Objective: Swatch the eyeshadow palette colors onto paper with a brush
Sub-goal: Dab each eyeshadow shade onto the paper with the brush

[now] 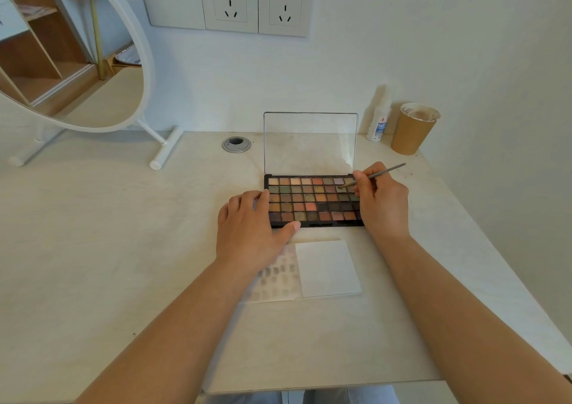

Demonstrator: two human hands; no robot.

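On the bench [123, 248], our left hand [247, 227] flat and open against the palette [309, 200], right hand [382, 199] pinching a brush [379, 174], tip in a top-right pan, paper [328, 267] partly swatched.

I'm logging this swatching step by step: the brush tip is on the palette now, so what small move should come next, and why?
Probably lift the brush and carry it toward the paper. The right hand has its tip on a pan near the palette's right edge, apparently loading colour. The left hand steadies the palette, partly covering the swatched sheet; the right sheet is blank.
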